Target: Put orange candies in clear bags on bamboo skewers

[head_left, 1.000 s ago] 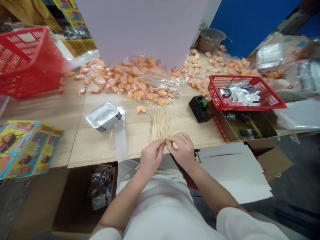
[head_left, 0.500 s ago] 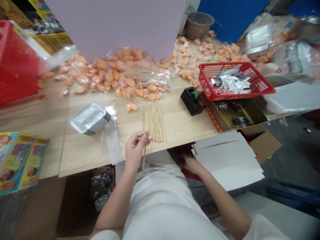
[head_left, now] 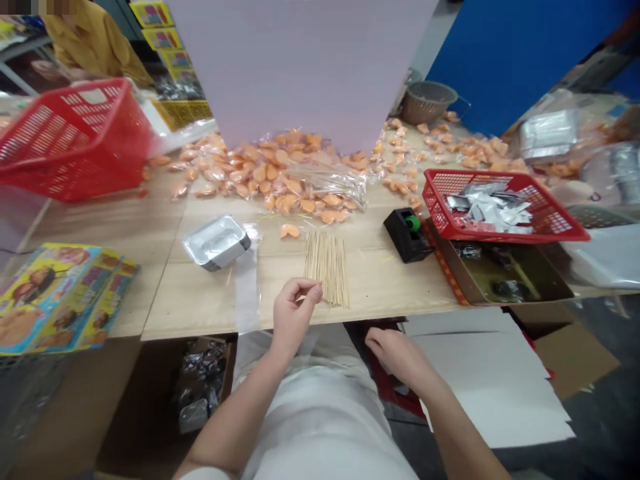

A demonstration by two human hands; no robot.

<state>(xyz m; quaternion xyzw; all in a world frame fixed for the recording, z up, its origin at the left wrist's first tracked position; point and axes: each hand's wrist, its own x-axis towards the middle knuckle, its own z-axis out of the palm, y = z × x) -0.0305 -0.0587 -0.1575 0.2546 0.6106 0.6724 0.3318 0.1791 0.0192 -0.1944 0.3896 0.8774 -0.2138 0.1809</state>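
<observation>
My left hand [head_left: 296, 312] is at the table's front edge, thumb and fingertips pinched together. What they hold, if anything, I cannot make out. Just beyond it lies a row of thin wooden sticks [head_left: 327, 267], side by side on the tabletop. A single orange piece [head_left: 289, 231] rests past their far end. My right hand [head_left: 395, 353] is below the table edge, above a dark red container [head_left: 400, 395] beside my lap. Its fingers are curled in and their tips are hidden. Left of the sticks are a foil-topped pack [head_left: 217, 241] and a clear plastic strip [head_left: 247, 287].
Bagged orange pieces [head_left: 260, 170] lie heaped at the back. A black tape dispenser [head_left: 406, 235] and a red basket of sachets [head_left: 500, 207] stand right. Left are a tilted red basket [head_left: 100, 143] and printed boxes [head_left: 60, 297]. A person in a mustard top [head_left: 95, 43] is far left.
The view has swung left and up. Sticks seen hanging from my left hand no longer show. My right hand has risen out of the dark red container.
</observation>
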